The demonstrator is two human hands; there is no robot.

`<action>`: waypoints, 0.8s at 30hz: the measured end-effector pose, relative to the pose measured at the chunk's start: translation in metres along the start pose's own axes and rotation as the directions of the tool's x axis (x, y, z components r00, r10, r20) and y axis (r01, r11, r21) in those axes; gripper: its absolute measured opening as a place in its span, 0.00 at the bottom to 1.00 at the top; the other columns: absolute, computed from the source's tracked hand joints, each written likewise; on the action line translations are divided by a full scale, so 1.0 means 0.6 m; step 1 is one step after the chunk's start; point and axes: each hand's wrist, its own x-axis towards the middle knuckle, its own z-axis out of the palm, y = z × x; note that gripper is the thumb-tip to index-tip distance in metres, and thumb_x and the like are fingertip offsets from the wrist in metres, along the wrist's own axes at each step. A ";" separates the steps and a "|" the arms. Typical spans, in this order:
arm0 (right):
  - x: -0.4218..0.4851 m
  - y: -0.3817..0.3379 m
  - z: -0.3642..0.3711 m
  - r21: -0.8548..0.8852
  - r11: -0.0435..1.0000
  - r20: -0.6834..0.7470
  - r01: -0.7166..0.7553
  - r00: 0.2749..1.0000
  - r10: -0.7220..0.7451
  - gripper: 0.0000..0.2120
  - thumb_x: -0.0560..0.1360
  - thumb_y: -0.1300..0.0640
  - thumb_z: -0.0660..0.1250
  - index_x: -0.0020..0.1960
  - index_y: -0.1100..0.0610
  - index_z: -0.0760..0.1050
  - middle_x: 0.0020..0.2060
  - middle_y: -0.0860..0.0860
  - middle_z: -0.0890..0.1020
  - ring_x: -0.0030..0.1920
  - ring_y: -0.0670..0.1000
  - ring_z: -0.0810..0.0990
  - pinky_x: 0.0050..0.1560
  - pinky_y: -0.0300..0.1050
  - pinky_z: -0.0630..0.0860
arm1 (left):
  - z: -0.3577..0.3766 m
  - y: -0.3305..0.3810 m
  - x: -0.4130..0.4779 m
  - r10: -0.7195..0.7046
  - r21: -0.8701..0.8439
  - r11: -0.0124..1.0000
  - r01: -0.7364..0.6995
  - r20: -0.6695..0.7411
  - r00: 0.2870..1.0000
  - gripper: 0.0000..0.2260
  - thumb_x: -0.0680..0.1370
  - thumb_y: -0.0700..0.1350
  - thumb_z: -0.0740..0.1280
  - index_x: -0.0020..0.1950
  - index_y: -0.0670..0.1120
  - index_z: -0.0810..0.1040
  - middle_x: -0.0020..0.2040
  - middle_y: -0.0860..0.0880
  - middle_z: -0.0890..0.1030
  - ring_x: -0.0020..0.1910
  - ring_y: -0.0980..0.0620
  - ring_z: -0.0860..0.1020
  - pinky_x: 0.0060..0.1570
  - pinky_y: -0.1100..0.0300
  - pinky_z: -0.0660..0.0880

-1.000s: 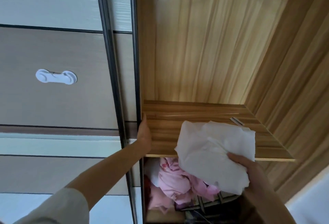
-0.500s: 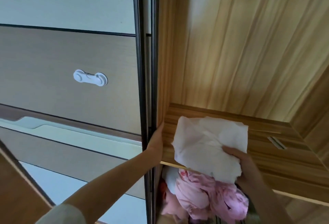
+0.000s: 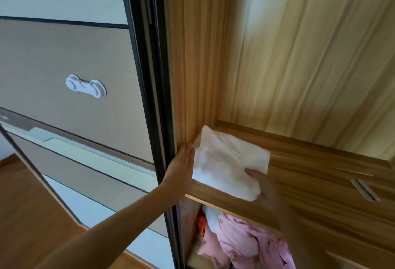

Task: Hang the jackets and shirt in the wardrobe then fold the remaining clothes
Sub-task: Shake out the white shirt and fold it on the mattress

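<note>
Folded white cloth (image 3: 226,164) sat at the left end of the shelf (image 3: 320,172), by the near lip, right hand (image 3: 267,192) pinching its near-right corner, thumb on top. The left hand (image 3: 181,166) was flat, fingers together, beside its left edge. Best play: push it squarely back before letting go.

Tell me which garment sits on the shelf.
The white folded garment, held by the right hand on the wooden shelf; the pink clothes lie bunched in the compartment below.

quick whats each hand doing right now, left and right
Left hand: open, fingers straight, flat at the wardrobe side panel.
Right hand: holding the folded white cloth on the shelf, thumb on top.
</note>
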 end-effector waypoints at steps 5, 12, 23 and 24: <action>0.080 0.071 -0.066 -0.838 0.543 -0.187 0.053 0.907 -0.378 0.43 0.74 0.36 0.67 0.79 0.54 0.55 0.75 0.59 0.64 0.74 0.64 0.64 0.73 0.61 0.63 | 0.013 0.048 0.010 -0.035 -0.287 0.955 0.074 0.138 0.990 0.35 0.79 0.51 0.66 0.80 0.38 0.57 0.79 0.32 0.55 0.78 0.33 0.55 0.74 0.36 0.56; 0.125 0.147 -0.051 -0.989 -0.056 0.146 0.139 0.800 -0.583 0.28 0.80 0.44 0.52 0.76 0.55 0.66 0.78 0.61 0.60 0.78 0.64 0.57 0.73 0.63 0.59 | 0.096 0.109 0.044 0.143 -0.499 0.866 -0.019 0.211 0.967 0.30 0.75 0.64 0.55 0.69 0.49 0.78 0.64 0.41 0.81 0.60 0.39 0.81 0.55 0.46 0.78; 0.193 0.143 -0.063 -0.997 -0.041 0.072 0.059 0.851 -0.520 0.37 0.82 0.40 0.38 0.70 0.63 0.73 0.70 0.64 0.73 0.69 0.67 0.72 0.62 0.67 0.72 | 0.143 0.148 0.111 0.101 -0.608 0.791 0.074 0.248 0.963 0.31 0.71 0.60 0.61 0.68 0.42 0.74 0.60 0.36 0.82 0.55 0.38 0.83 0.60 0.48 0.72; 0.189 0.140 -0.061 -0.998 -0.040 0.067 0.055 0.867 -0.494 0.37 0.82 0.41 0.38 0.70 0.63 0.73 0.69 0.64 0.73 0.69 0.67 0.72 0.61 0.67 0.72 | 0.144 0.148 0.114 0.101 -0.616 0.783 0.082 0.257 0.961 0.31 0.71 0.60 0.61 0.66 0.42 0.78 0.59 0.36 0.82 0.54 0.38 0.83 0.60 0.47 0.70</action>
